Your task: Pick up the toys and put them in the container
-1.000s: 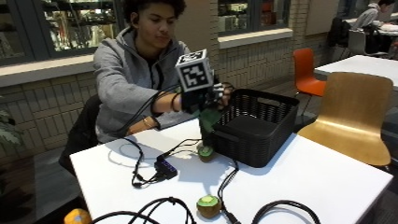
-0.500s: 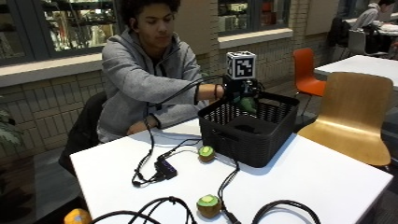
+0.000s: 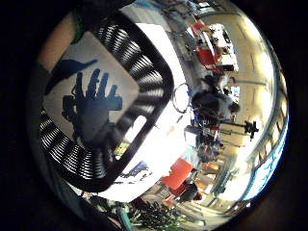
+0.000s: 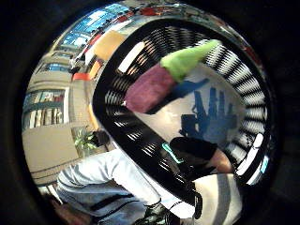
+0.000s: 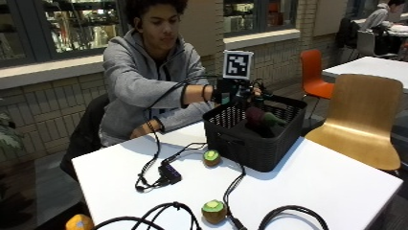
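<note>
Taking the black basket (image 5: 254, 139) as the landmark, it stands on the white table (image 5: 331, 182), toward the side where the person (image 5: 150, 72) sits.

Nearest the outside camera, at the table's front edge: a halved kiwi toy (image 5: 214, 211) lying among black cables (image 5: 159, 213), well apart from the basket. An orange toy (image 5: 80, 223) sits off the table's near corner, only partly in view. Closer in, a second kiwi toy (image 5: 211, 157) rests just beside the basket's near wall, with a cable running past it.

At the basket itself: a purple eggplant toy with a green stem (image 5: 260, 117) is within the basket's opening, tilted, stem end toward the wooden chair (image 5: 360, 120). The thumb-side palm view shows the same eggplant (image 4: 161, 77) above the pale basket floor (image 4: 220, 101), apart from the hand's shadow there. Whether it rests on anything I cannot tell.

Over the basket's far rim: the gloved right hand (image 5: 232, 92), forearm reaching from the person's side. Its shadow on the basket floor (image 3: 94, 103) shows fingers spread and straight, nothing gripped.

Beyond the basket: the bare left hand (image 5: 141, 130) rests on the table's far edge, loosely curled, holding nothing visible. An orange chair (image 5: 315, 72) stands farther back.
</note>
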